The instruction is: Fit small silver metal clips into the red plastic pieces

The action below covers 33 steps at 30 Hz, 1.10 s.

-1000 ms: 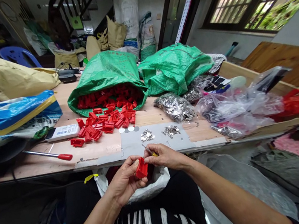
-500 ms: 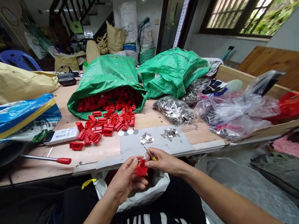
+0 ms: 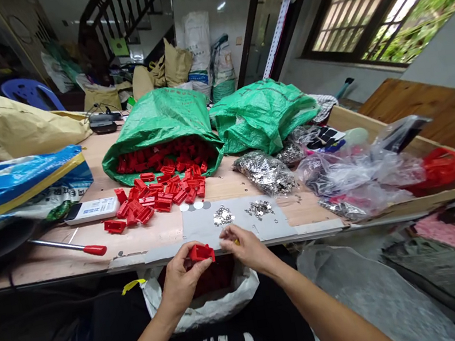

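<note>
My left hand (image 3: 180, 280) grips a small red plastic housing (image 3: 201, 253) between thumb and fingers, with its hollow side facing up. Just to the right, my right hand (image 3: 245, 249) is closed with the fingertips pinched together. A bit of yellow handle (image 3: 236, 242) shows in it, belonging to a thin tool whose shaft is hidden now. Beneath both hands, a white sack (image 3: 220, 310) in the lap holds more red parts. On a grey sheet (image 3: 202, 227) at the table edge lie two piles of small metal pieces, the left pile (image 3: 223, 215) and the right pile (image 3: 259, 208).
Several loose red housings (image 3: 162, 199) spill from a green woven sack (image 3: 160, 109). A clear bag of metal pieces (image 3: 265, 173) lies to the right, beside plastic bags (image 3: 361, 165). At left are a white box (image 3: 92, 210) and a red-tipped lever (image 3: 95, 250).
My left hand has turned the red housing hollow side up and moved it left, away from my right hand. The tool's metal shaft, visible before, is hidden now.
</note>
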Motion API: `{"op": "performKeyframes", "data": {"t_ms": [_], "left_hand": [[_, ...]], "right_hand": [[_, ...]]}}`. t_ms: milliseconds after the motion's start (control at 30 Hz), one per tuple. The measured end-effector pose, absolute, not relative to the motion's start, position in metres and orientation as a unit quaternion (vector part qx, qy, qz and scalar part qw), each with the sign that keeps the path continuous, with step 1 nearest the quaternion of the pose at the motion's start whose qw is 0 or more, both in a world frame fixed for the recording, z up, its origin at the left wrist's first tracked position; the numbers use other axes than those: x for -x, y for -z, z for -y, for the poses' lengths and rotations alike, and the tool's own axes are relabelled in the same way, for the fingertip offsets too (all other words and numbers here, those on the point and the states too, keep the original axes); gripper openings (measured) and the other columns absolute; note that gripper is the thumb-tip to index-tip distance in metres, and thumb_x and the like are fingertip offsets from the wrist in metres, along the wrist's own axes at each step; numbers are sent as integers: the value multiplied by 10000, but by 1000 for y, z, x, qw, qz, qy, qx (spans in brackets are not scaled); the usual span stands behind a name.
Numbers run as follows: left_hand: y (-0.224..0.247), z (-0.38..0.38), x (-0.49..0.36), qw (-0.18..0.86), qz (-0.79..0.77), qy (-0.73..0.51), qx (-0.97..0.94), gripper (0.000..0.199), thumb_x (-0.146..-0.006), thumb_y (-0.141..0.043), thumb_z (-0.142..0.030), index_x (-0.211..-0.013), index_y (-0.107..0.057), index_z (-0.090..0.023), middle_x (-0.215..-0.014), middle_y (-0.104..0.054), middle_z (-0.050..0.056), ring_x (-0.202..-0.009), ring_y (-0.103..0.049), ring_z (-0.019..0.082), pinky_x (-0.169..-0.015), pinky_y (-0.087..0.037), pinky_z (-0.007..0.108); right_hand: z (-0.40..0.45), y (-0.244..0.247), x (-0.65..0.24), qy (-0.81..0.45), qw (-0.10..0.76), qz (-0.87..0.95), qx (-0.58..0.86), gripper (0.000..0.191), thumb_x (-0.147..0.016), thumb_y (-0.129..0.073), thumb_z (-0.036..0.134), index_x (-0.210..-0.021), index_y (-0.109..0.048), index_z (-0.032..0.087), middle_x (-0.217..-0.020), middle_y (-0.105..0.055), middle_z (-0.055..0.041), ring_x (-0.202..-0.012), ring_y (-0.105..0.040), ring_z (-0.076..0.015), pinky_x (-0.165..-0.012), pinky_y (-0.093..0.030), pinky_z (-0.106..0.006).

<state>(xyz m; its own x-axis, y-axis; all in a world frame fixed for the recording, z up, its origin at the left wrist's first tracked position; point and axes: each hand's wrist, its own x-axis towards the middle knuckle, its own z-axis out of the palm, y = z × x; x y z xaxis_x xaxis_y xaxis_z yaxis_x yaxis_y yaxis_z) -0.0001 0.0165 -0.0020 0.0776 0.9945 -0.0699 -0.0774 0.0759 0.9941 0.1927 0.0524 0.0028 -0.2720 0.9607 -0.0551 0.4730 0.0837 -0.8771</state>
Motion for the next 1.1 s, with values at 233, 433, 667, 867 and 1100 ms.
{"op": "performKeyframes", "data": {"t_ms": [233,433,667,867,1100], "left_hand": [[13,-20,5,654,-423,-516,-356,518,-727,-715,-275,-1210,-534,-221,-974,-708,33,-892,-636,155,-832,-458,242],[4,-21,4,681,-397,-541,-292,589,-732,-719,-245,-1278,-498,-231,-973,-697,31,-906,-637,146,-869,-463,258],[-6,-21,7,743,-348,-543,-179,529,-748,-704,-178,-1243,-527,-233,-942,-685,29,-875,-660,158,-892,-495,327],[-9,-27,6,720,-351,-564,-200,522,-743,-707,-182,-1233,-535,-235,-950,-684,23,-882,-657,147,-882,-501,304],[-11,-32,8,683,-376,-579,-240,524,-732,-714,-218,-1227,-543,-238,-951,-680,22,-901,-649,149,-861,-505,279]], "right_hand": [[-92,-3,-207,-118,162,751,629,85,-845,-514,174,-904,-574,191,-919,-625,-44,-860,-567,-167,-756,-382,-263],[-100,3,-198,-94,131,754,637,56,-856,-536,239,-872,-569,196,-909,-629,-50,-831,-575,-175,-711,-369,-257],[-105,3,-201,-105,131,755,634,46,-852,-526,226,-845,-562,198,-875,-636,-31,-782,-570,-157,-673,-348,-248],[-107,5,-199,-126,153,753,627,39,-820,-574,237,-815,-564,199,-841,-634,-24,-759,-558,-153,-662,-337,-246],[-107,2,-201,-148,173,749,622,35,-808,-540,200,-774,-550,203,-796,-624,-9,-750,-550,-146,-659,-334,-238]]}}
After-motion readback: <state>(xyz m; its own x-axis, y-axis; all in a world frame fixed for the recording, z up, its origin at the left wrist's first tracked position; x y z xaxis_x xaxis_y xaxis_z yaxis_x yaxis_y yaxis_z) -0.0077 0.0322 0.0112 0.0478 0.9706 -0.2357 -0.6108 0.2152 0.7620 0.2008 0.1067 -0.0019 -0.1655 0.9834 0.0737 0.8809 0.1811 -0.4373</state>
